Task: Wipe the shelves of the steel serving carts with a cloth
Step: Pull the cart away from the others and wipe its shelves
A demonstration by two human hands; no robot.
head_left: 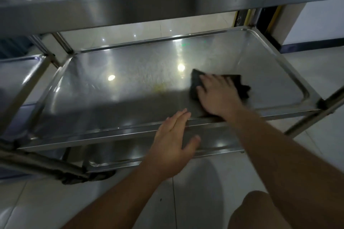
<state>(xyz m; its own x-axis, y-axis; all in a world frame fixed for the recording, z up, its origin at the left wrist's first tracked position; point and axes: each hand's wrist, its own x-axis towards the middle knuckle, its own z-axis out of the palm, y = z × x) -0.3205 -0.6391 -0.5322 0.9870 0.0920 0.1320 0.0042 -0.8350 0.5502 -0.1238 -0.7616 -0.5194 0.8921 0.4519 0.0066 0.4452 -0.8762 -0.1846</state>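
The right hand (216, 95) lay flat, fingers spread, pressing a dark cloth (240, 85) onto the middle shelf (119, 87), toward that shelf's right end. The left hand (174, 135), fingers straight, rested on the same shelf's near rim. A yellowish smear (160, 87) marked the shelf's centre.

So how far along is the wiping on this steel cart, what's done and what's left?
In hand: the right hand presses a dark cloth flat on the middle shelf, right of centre, while the left hand rests on its front rim. Left: a yellowish smear near the shelf's centre is uncleaned, and the bottom shelf is mostly hidden. Done: nothing confirms any shelf is finished; the top shelf can't be judged.
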